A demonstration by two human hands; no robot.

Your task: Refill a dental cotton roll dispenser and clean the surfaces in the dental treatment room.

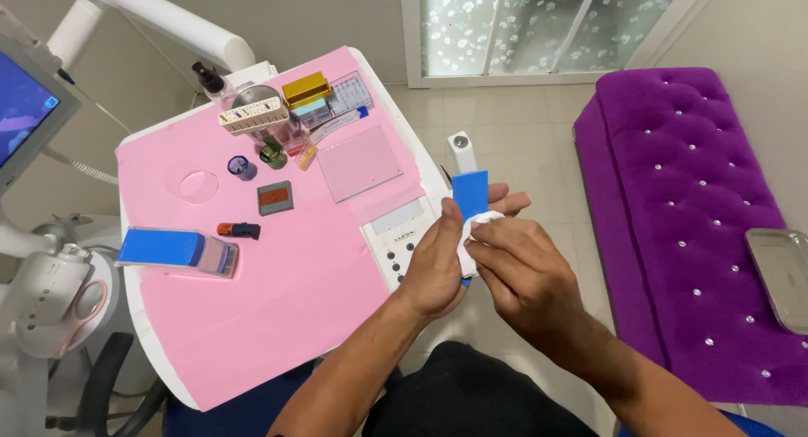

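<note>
Here: both hands work a white handheld device [462, 153] with a blue sleeve [470, 194], off the tray's [252, 319] right edge.
Left hand [438, 264] wraps the device body; right hand [526, 273] pinches a white wipe [481, 221] against it. Risk: it hangs over bare floor, so a loosened grip drops it, or rubbing tears the sleeve.

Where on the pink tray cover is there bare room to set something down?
The near half of the pink cover is bare, bordered by the blue box, the orange piece and the control panel. The far end around the gold box is crowded.
</note>
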